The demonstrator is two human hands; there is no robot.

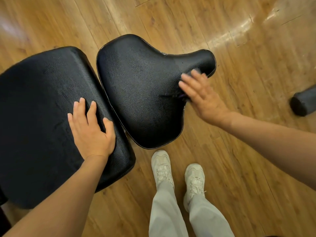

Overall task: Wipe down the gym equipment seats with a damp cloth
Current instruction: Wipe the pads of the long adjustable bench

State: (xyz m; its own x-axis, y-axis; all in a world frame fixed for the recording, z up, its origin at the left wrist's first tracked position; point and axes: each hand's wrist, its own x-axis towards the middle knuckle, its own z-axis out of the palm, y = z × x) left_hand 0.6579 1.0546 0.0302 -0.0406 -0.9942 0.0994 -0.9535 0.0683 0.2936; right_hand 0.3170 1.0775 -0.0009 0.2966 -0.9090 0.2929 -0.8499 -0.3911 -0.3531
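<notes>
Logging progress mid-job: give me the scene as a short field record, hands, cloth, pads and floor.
left hand: flat on the back pad, fingers straight
right hand: motion-blurred, pressing a dark cloth on the saddle seat
cloth: mostly hidden under the hand
floor: wood; black roller end at right edge

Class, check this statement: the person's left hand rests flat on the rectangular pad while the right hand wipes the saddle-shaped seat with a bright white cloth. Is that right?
Not quite. The head view shows the cloth under the right hand is dark, not bright white. The rest stands: the left hand rests flat on the rectangular pad, and the right wipes the saddle-shaped seat.
</notes>
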